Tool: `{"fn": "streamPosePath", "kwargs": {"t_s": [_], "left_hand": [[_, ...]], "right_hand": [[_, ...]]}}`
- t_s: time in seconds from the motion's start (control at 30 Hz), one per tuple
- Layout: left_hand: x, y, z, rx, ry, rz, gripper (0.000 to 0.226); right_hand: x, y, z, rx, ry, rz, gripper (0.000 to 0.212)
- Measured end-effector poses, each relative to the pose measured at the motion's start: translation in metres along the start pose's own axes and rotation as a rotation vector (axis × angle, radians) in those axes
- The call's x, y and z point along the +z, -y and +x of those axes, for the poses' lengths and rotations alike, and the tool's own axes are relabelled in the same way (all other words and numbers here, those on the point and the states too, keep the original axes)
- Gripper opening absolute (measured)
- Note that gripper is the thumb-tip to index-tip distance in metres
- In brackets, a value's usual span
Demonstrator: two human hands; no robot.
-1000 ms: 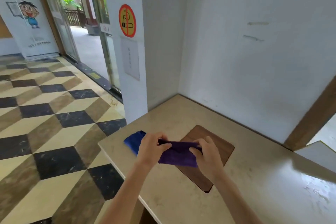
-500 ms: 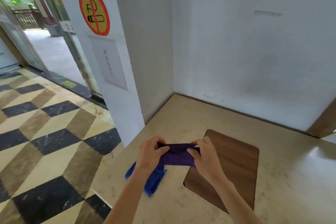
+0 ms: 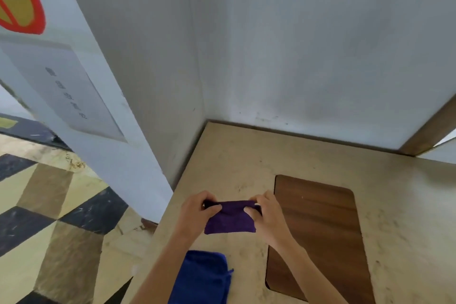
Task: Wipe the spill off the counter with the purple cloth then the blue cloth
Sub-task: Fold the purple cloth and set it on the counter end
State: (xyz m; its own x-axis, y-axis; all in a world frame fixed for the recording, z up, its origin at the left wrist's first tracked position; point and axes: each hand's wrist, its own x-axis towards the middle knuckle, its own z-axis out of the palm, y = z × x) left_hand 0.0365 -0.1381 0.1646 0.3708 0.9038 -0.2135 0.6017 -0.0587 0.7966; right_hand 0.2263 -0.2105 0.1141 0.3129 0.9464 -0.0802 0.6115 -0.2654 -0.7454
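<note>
Purple cloth [image 3: 230, 219]: folded small, held up between both hands just left of the wood inlay [image 3: 318, 234], its lower edge hanging close over the counter [image 3: 234, 163]; whether it touches the stone I cannot tell.
Left hand [image 3: 197, 215]: clamped on the cloth's upper left corner, thumb across the front.
Right hand [image 3: 269, 215]: pinching the upper right corner, fingers curled over the top edge, right beside the inlay's left side.
Blue cloth [image 3: 203, 276]: lying bunched on the counter, nearer the person than the inlay and to its left, close to the counter's open edge and partly under the left forearm.
Spill: I see no clear wet patch from here; faint marks on the stone beyond the inlay could be stain or veining.
Step, as I judge it: readying the purple cloth, wiping not yet begun.
Risk, wrong spot: with the spill this hard to see, the wipe could miss it or only smear it.
Risk, blue cloth: the left forearm passes over it; a wide sweep could drag it off the open edge onto the floor.
Risk, thin pad: wiping with the cloth held by its corners would give little pressure; it likely needs flattening under one palm.
Risk, order: the blue cloth lies nearest, easy to grab too early.
</note>
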Motion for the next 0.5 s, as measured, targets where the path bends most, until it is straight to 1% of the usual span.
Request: {"fn": "streamPosePath", "kwargs": {"t_s": [0.07, 0.17, 0.27, 0.37, 0.43, 0.5], "left_hand": [[0.0, 0.014, 0.028, 0.0, 0.06, -0.009, 0.005], [0.0, 0.04, 0.073, -0.003, 0.123, -0.029, 0.005], [0.006, 0.074, 0.118, -0.045, 0.142, -0.085, 0.004], [0.023, 0.11, 0.151, -0.092, 0.147, -0.094, 0.003], [0.034, 0.131, 0.163, -0.087, 0.151, -0.079, 0.012], [0.04, 0.146, 0.166, -0.114, 0.135, -0.131, 0.033]], "right_hand": [[0.015, -0.008, 0.018, 0.042, 0.004, -0.013, 0.017], [0.041, -0.018, 0.047, 0.092, -0.032, 0.0, 0.016], [0.069, -0.031, 0.076, 0.115, -0.057, -0.026, 0.008], [0.099, -0.048, 0.094, 0.163, -0.031, -0.066, 0.011], [0.113, -0.056, 0.097, 0.21, -0.05, -0.071, 0.024], [0.12, -0.06, 0.092, 0.297, -0.164, -0.011, 0.038]]}}
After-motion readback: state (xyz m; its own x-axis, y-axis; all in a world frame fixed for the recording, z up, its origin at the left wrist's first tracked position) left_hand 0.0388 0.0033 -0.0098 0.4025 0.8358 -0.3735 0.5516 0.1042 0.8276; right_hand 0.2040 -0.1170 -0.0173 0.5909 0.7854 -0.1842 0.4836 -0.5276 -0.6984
